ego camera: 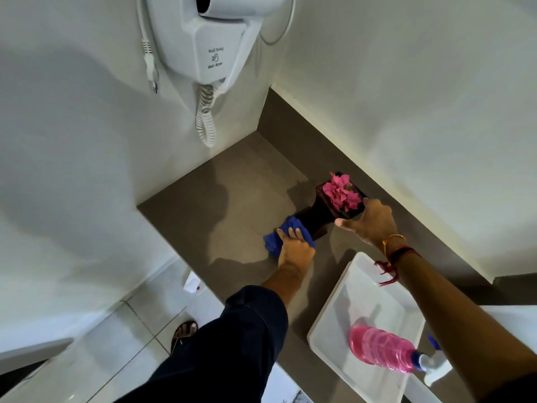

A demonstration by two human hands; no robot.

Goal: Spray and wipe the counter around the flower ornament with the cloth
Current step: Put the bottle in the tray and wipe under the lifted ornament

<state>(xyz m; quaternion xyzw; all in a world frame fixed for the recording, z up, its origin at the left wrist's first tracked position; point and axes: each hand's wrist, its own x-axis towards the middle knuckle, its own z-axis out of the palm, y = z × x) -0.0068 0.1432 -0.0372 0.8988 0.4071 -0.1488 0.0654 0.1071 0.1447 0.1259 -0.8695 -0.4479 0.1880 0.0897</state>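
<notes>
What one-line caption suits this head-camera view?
Left hand wipes counter with blue cloth; right hand steadies flower ornament.

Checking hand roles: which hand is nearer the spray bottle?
Right, by forearm only. The right hand grips the flower ornament; its forearm passes beside the spray bottle. The left hand presses the cloth, farther away.

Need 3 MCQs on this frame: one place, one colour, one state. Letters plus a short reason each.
1. Where is the spray bottle?
A. in the white tray
B. on the floor
C. in the right hand

2. What colour is the cloth?
A. white
B. blue
C. pink

3. What is the right hand doing?
A. hanging free
B. pressing the cloth
C. gripping the flower ornament

Key:
1 A, the bottle lies on its side in the tray.
2 B, blue cloth shows under the left hand.
3 C, its fingers are on the ornament's top edge.
</notes>
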